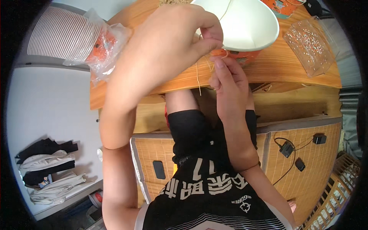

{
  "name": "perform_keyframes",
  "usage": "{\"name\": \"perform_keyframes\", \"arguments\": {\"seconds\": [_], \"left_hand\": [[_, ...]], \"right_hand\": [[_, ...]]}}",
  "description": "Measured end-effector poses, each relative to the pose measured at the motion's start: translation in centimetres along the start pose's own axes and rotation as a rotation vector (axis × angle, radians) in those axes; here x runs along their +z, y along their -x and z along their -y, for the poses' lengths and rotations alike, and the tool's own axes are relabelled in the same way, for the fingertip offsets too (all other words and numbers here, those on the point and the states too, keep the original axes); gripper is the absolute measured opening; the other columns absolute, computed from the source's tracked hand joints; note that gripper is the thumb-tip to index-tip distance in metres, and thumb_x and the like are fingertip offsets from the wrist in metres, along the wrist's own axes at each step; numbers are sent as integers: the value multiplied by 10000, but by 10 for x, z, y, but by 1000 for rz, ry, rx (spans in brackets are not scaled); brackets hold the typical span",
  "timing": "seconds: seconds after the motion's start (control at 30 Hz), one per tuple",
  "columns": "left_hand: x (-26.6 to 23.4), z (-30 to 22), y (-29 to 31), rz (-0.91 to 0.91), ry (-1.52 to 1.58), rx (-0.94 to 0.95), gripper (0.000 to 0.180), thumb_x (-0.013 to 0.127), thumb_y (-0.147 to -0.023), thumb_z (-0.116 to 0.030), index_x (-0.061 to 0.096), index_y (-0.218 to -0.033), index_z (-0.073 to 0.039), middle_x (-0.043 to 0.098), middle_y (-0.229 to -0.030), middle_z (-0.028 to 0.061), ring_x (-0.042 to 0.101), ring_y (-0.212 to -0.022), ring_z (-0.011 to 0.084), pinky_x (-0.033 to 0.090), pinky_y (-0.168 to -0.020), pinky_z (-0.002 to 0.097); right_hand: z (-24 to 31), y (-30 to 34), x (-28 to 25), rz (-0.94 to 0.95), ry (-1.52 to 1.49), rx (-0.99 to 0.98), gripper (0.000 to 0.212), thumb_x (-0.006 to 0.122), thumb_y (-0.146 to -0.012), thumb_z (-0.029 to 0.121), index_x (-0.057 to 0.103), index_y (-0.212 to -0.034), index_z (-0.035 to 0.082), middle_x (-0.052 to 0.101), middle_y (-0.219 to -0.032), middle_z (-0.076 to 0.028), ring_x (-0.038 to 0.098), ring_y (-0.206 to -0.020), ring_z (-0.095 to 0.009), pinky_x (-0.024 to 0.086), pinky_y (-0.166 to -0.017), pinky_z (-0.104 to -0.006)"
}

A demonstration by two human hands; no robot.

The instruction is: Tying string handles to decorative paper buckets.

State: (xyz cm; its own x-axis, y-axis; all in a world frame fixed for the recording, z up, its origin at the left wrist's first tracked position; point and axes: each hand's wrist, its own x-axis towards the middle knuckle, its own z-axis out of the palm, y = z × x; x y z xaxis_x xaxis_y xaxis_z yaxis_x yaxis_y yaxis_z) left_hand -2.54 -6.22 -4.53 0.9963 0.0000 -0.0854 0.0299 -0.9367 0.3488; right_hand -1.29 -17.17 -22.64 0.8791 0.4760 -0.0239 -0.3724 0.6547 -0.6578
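Note:
A paper bucket (251, 27), white inside and orange outside, stands at the near edge of the wooden table, its mouth tilted toward me. A thin tan cord (198, 78) runs by its rim, one end dangling below my left hand. My left hand (180, 36) reaches over from the left, thumb and index finger pinched on the cord close to the rim. Just below, my right hand (232, 82) has its thumb and fingers closed around a loop of the same cord, against the bucket's orange side. The fingers partly hide the cord's path.
Nested paper buckets (61, 34) in clear plastic wrap stand at the left. A clear box (310, 46) of small white pieces lies on the right. More cord (172, 2) is heaped at the back. A phone (158, 170) and chargers (286, 148) rest on the mat behind the table.

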Motion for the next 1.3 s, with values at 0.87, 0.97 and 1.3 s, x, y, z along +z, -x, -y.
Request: {"name": "perform_keyframes", "arguments": {"seconds": [0.87,0.97,1.3], "left_hand": [[131,20,13,-834,899,-219,116,725,-846,-17,723,-956,20,687,-747,-9,404,-525,-13,311,-481,160],[133,17,12,-807,1103,-224,103,726,-857,-24,713,-949,22,698,-786,-1,407,-544,-21,307,-493,150],[131,18,20,-722,1286,-274,62,663,-910,-19,660,-968,2,661,-747,-27,383,-537,-39,282,-488,142]], "right_hand": [[8,14,-14,-83,864,-566,145,773,-831,131,737,-936,37,695,-879,-94,623,-823,-173,494,-700,-285],[5,12,-14,-60,779,-471,139,771,-830,115,729,-931,28,683,-910,-89,627,-830,-186,497,-748,-293],[-11,6,-23,-112,141,-448,109,614,-944,50,650,-1014,-24,639,-1040,-127,589,-950,-192,484,-830,-281]]}}
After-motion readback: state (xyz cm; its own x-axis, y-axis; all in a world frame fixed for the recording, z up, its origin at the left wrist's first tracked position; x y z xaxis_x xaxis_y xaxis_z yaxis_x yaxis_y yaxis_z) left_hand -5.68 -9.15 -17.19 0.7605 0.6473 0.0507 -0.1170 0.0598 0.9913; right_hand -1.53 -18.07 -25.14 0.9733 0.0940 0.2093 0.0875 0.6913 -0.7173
